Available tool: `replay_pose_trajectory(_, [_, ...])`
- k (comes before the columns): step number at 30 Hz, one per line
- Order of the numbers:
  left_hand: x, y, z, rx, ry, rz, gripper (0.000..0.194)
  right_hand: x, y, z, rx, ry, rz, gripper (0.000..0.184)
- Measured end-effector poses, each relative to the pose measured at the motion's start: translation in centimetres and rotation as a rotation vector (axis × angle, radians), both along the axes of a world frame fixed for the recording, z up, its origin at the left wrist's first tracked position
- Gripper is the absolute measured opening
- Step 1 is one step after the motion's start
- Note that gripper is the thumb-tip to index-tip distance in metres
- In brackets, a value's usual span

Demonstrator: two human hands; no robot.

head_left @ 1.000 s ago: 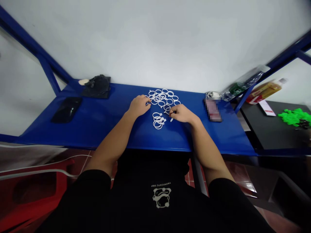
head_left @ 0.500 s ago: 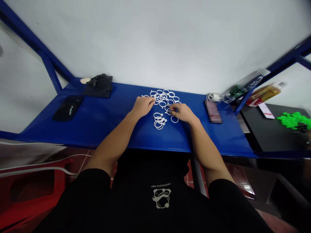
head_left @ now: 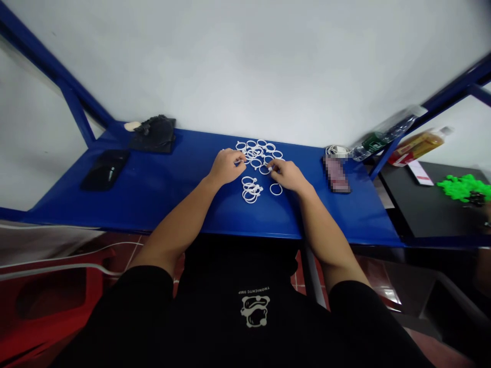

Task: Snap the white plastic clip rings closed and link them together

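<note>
Blue and glossy, the counter [head_left: 172,204] carries everything between the two forearms. Toward its right end leans a clear bottle [head_left: 387,134] with a green label; a black bag [head_left: 155,135] lies far left. The left hand [head_left: 227,167] rests at the left edge of a loose cluster of white plastic rings [head_left: 253,153], fingers curled close together. The right hand [head_left: 286,175] reaches the cluster's near right side, thumb and fingers nearly together; whether either hand grips a ring, I cannot tell. Nearer lie a small ring pile [head_left: 251,192] and, beside it, a lone ring [head_left: 275,195].
</note>
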State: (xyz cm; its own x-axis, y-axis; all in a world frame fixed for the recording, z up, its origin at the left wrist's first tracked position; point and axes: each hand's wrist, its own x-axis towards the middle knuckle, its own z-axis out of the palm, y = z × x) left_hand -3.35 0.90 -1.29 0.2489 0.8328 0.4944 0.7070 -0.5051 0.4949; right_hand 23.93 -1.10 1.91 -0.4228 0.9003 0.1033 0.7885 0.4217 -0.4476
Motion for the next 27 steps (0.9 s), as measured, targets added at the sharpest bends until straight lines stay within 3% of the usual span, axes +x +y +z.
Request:
replay_pose_trajectory(7, [0.2,0.0,-0.3,-0.011,-0.039,-0.145,0.018,0.0,0.0,0.0,0.116,0.207,-0.104,0.023])
replay_pose_trajectory(20, [1.8,-1.1,0.1,-0.031,0.075,-0.418,0.044,-0.2,-0.1,-0.1,0.124,0.202,-0.079,0.024])
replay_pose_trajectory(27, [1.8,-2.3,0.2,-0.108,0.006,-0.407,0.044,-0.1,0.0,-0.2,0.131,0.249,-0.086,0.020])
